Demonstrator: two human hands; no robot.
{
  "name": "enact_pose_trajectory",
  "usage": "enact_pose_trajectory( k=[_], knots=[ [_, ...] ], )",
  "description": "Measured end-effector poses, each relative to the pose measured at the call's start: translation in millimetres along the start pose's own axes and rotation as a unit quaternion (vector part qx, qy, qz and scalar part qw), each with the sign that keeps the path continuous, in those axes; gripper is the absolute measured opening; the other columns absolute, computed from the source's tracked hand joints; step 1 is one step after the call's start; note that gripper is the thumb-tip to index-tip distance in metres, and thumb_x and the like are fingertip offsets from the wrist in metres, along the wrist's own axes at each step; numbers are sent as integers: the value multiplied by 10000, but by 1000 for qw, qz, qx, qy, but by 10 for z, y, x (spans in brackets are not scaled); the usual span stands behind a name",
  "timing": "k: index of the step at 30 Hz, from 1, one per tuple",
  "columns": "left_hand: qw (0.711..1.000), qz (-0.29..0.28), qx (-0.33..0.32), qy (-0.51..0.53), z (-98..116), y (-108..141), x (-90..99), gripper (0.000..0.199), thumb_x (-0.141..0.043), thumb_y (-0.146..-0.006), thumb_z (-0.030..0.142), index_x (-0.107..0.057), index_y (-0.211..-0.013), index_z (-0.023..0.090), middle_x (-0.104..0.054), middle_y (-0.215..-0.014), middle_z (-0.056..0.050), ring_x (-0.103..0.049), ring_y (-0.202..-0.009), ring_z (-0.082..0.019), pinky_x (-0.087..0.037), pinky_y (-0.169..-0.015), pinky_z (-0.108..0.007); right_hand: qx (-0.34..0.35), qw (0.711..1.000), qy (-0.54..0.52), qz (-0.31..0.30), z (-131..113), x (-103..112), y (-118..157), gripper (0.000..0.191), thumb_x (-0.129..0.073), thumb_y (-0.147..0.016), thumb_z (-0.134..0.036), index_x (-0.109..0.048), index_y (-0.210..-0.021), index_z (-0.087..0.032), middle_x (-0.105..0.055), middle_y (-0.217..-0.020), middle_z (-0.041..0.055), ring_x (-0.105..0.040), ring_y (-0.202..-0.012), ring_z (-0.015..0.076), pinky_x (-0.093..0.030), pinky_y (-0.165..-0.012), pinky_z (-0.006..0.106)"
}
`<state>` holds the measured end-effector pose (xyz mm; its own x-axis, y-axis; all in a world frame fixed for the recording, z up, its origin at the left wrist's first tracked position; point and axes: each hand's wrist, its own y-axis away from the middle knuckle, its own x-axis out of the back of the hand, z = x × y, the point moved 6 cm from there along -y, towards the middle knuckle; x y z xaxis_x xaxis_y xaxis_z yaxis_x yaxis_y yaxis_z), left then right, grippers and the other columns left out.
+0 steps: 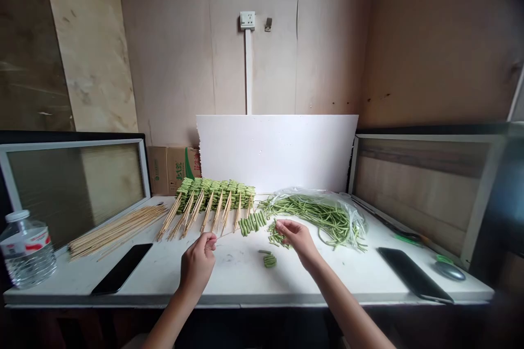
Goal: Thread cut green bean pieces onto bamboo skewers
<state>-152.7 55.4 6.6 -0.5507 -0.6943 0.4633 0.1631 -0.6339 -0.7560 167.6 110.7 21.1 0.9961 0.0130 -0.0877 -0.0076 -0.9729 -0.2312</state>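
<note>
With left hand [198,262] curled closed on the bare end of a bean skewer [252,223] pointing to two o'clock, and right hand [299,239] just beside its far end, thumb and fingertips nearly meeting, impossible to tell whether on a piece. Flanked, left to right, by a water bottle [28,251] and bare sticks [117,227] at nine o'clock, a black phone [123,269] at eight, stacked skewers [216,192] crowding ten, a white board [278,152] closing off twelve, a bean cluster [269,260] at five, cut pieces [275,234] partly behind the right hand at four and bagged long beans [323,217] at three.
</note>
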Motion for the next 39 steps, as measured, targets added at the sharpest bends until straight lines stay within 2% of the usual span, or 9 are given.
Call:
enact_pose_trajectory(
  k=[4, 9, 15, 19, 24, 29, 39],
  knots=[
    [999, 12, -41, -4, 15, 7, 21, 275, -437, -872, 111, -662, -959, 245, -782, -814, -23, -771, -842, -220, -548, -691, -265, 17, 999, -21, -19, -97, -20, 39, 472, -875, -669, -596, -803, -915, -200, -743, -880, 66, -626, -784, 203, -491, -609, 285],
    [998, 7, -60, -4, 48, 18, 8, 304, -412, -870, 89, -652, -975, 242, -783, -825, -30, -776, -863, -217, -558, -691, -269, -18, 997, -47, -60, -78, -42, 40, 444, -877, -672, -604, -778, -814, -195, -720, -864, 48, -531, -652, 132, -443, -577, 267],
    [997, 17, -68, -12, 68, 29, 0, 302, -422, -871, 73, -651, -968, 244, -784, -828, -18, -775, -847, -213, -553, -693, -261, -47, 987, -136, -72, -53, -63, 57, 444, -947, -622, -522, -778, -884, -205, -689, -900, 45, -569, -751, 142, -457, -589, 236],
    [997, 17, -76, -11, 71, 42, -3, 316, -425, -860, 56, -648, -983, 242, -784, -837, -17, -773, -841, -210, -556, -704, -265, -51, 981, -155, -102, -43, -120, 88, 438, -937, -656, -517, -766, -908, -202, -699, -924, 51, -620, -816, 160, -498, -636, 240],
    [994, 27, -102, -20, 113, 48, 16, 327, -434, -839, 34, -651, -983, 233, -781, -830, -20, -770, -813, -208, -557, -701, -271, -75, 968, -202, -126, 21, -186, 106, 425, -896, -738, -512, -765, -980, -189, -724, -1071, 90, -673, -935, 186, -553, -765, 265],
    [993, 30, -115, -23, 159, 46, 37, 337, -430, -825, 9, -650, -965, 223, -781, -809, -25, -770, -803, -204, -554, -689, -265, -88, 965, -221, -114, 43, -186, 104, 405, -887, -763, -491, -765, -1014, -197, -743, -1069, 82, -690, -922, 183, -561, -805, 280],
    [992, 35, -123, -23, 153, 69, 18, 350, -429, -810, -11, -641, -966, 220, -779, -811, -12, -770, -801, -204, -548, -677, -262, -87, 956, -243, -136, 40, -214, 109, 269, -861, -827, -398, -788, -992, -199, -748, -1043, 67, -685, -935, 178, -567, -909, 320]
  ],
)
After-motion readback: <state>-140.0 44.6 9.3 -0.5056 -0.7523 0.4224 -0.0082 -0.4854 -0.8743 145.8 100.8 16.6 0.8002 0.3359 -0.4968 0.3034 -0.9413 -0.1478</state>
